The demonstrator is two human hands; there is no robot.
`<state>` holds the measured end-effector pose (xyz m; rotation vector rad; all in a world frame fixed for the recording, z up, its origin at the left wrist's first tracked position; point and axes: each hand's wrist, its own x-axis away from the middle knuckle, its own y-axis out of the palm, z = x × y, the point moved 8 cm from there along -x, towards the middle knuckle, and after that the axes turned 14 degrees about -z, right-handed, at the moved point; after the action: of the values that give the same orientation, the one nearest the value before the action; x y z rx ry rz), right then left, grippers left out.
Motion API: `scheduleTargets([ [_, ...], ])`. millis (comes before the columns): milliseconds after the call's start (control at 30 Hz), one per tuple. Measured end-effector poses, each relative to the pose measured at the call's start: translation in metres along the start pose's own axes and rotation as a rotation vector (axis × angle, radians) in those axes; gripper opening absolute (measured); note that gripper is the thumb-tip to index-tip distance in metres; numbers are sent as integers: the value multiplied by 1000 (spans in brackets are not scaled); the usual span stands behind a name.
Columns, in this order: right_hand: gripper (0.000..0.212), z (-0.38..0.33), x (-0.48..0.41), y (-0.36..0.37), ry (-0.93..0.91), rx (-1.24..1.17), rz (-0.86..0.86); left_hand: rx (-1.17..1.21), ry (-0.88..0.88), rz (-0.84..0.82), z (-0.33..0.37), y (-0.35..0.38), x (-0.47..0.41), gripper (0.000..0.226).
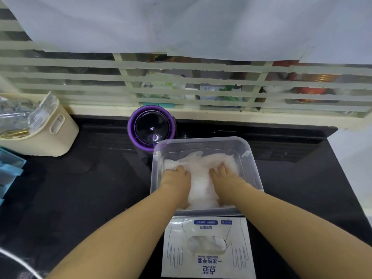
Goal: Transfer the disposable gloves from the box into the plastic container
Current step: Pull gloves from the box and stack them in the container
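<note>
The gloves (201, 170) lie in a pale, crinkly heap inside the plastic container (203, 140), filling most of its floor. Both hands are down in there on top of them: the left hand (177, 178) lies flat on the left side of the pile, the right hand (225, 177) flat on the right side, fingers laid out rather than curled, pinching nothing. It looks like the pressing-down step, settling the heap below the rim. To do it well, the person should push evenly with both palms from the middle outward, so air escapes and no film creeps over the walls; one scrap seems to be caught at the far right edge and wants tucking in. Just in front of the container, touching its near wall, the box (207, 258) lies flat on the dark counter (90, 188), and some white film shows in its opening, so more may be left to pull. Behind sits a purple round gadget (152, 127), and well to the left a cream basket (60, 133).
</note>
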<state>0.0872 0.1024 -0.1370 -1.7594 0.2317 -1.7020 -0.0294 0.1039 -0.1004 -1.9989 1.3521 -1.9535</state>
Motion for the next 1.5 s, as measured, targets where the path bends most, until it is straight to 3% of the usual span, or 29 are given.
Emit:
scheduleTargets([
  [100,95,-2,19,-10,-49,-80,-35,-68,-40,-25,-1,-1,-2,77],
  [167,80,-4,42,-21,-93,-94,-20,-107,-50,-45,-3,-2,2,67],
  [267,53,-1,83,-46,-139,-54,124,-100,-11,-33,-4,-8,15,51],
  [467,30,-14,167,-65,-298,-138,432,-15,48,161,-10,-26,56,40],
  [567,26,-41,177,-30,-436,-146,321,129,110,356,-6,-31,93,39],
  [700,32,-59,147,37,-418,5,58,244,274,550,14,-11,142,33],
  [833,39,-59,127,64,-337,177,66,231,374,463,39,46,138,33],
  [1000,44,-61,118,81,-285,113,40,134,306,337,56,96,106,46],
  [1200,38,-69,121,82,-285,117,48,204,269,246,59,104,104,47],
  [1367,38,-80,124,62,-335,320,166,228,217,173,61,106,104,56],
  [1500,43,-88,118,68,-361,426,140,248,230,156,61,105,104,56],
])
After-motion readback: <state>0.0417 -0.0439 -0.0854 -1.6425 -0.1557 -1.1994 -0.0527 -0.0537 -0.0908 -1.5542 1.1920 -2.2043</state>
